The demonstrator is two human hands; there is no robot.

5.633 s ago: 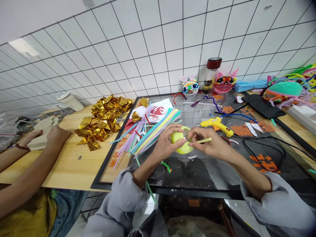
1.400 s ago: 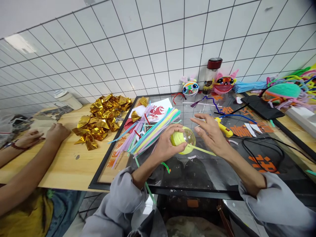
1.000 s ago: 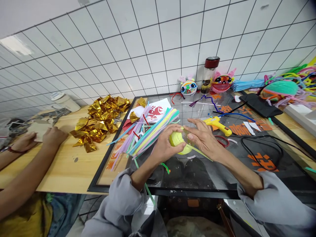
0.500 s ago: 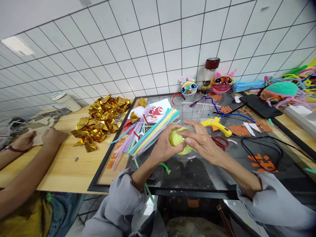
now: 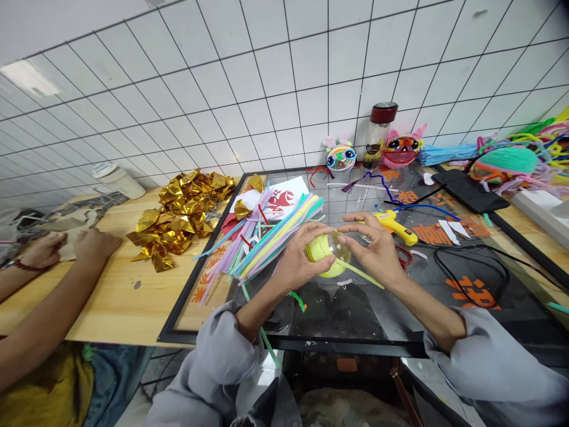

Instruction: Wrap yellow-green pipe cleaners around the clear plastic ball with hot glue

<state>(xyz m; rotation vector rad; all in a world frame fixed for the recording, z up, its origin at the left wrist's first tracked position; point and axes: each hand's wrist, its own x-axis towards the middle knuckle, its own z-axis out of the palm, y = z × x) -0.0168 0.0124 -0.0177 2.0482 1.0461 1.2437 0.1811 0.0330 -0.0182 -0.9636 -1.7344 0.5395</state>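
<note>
A clear round ball [image 5: 341,249] is partly wrapped in rows of yellow pipe cleaner [image 5: 317,249]. My left hand [image 5: 296,255] holds it from the left, thumb below and fingers over the top. At its upper right, my right hand [image 5: 371,240] has thumb and fingers close to the clear side; whether they pinch anything is too small to tell. A loose yellow end [image 5: 362,274] sticks out toward the lower right, under my right hand. Just left of my hands lies a bundle of pastel pipe cleaners [image 5: 284,231].
A yellow glue gun [image 5: 397,227] with a black cable [image 5: 471,301] lies to the right. Two decorated animal faces [image 5: 340,156], a bottle [image 5: 377,139] and a phone [image 5: 473,188] stand or lie farther back. Gold foil [image 5: 182,207] and another person's hands [image 5: 95,243] are at left.
My right hand has drawn back rightward from the yellow rows, uncovering the ball's clear side. The loose yellow end now shows, pointing to the lower right. My left hand keeps its hold.
</note>
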